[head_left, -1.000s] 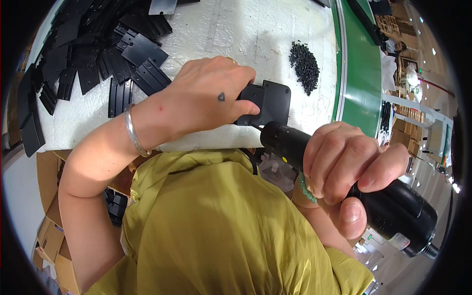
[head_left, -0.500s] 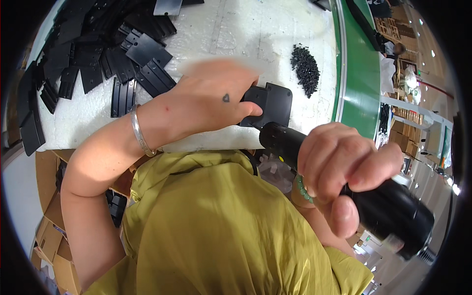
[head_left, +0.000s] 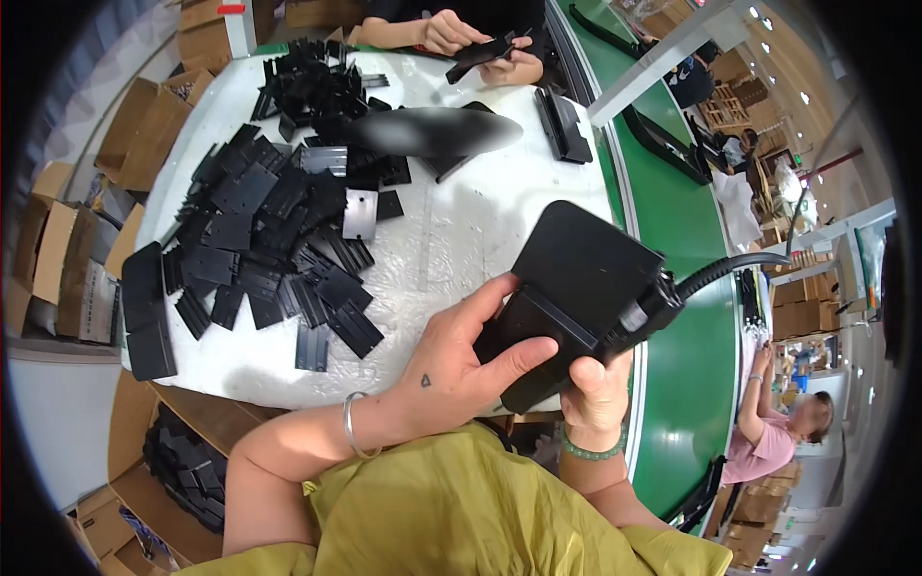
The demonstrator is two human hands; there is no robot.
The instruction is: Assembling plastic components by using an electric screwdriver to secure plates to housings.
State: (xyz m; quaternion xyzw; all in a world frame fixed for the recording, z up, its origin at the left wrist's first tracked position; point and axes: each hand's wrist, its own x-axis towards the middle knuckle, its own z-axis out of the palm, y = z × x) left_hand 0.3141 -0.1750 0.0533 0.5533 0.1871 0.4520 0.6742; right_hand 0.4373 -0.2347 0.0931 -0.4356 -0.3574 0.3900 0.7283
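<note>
We hold a flat black plastic panel (head_left: 586, 278) above the near edge of the white worktop (head_left: 451, 240). Our left hand (head_left: 461, 370) grips its lower left end, thumb across the face. Our right hand (head_left: 595, 384) closes on the black power screwdriver (head_left: 643, 307) pressed against the panel's right edge. Loose black plastic plates (head_left: 259, 240) lie heaped to the left.

left hand (head_left: 451, 370) clasping, right hand (head_left: 597, 389) gripping
</note>
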